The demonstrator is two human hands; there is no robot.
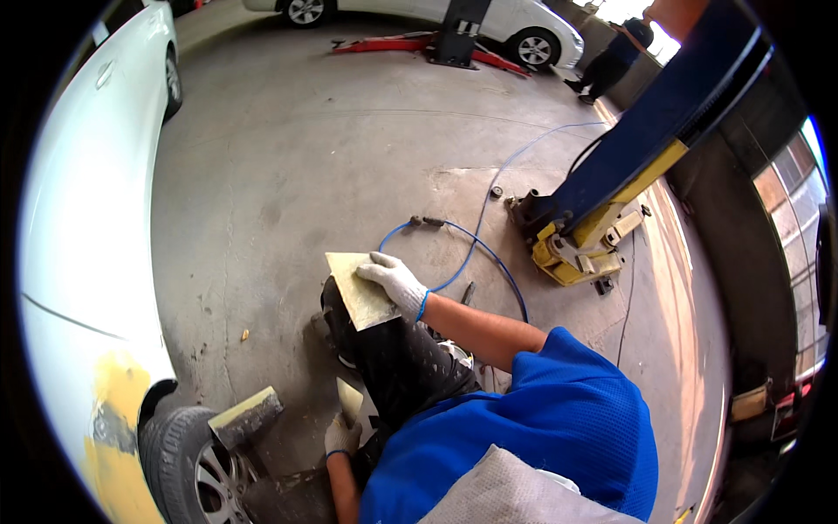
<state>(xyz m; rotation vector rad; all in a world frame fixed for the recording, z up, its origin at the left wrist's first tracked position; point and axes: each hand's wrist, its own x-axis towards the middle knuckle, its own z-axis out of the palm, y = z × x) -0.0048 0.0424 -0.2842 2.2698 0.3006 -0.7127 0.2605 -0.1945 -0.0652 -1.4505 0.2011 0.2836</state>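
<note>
My right hand (394, 281), in a white knit glove with a blue cuff, grips the edge of a flat pale-yellow board (351, 278). The board lies tilted over my dark-trousered knee, and its near end is smeared with grey. Lower down, my left hand (343, 435), also gloved, is closed round a small pale-yellow putty spreader (350, 400) that points up. A wider block-like tool (246, 417), yellow along one edge and grey-stained, rests on the car tyre (170, 454) to the left. Above that wheel, the white car's panel (122, 384) carries yellow and grey filler patches.
A blue air hose (483, 242) loops over the concrete floor (288, 157). At right stands a blue and yellow lift post (602, 192). A white car (401, 7), red lift arms (384, 44) and another person (615, 57) are at the far end.
</note>
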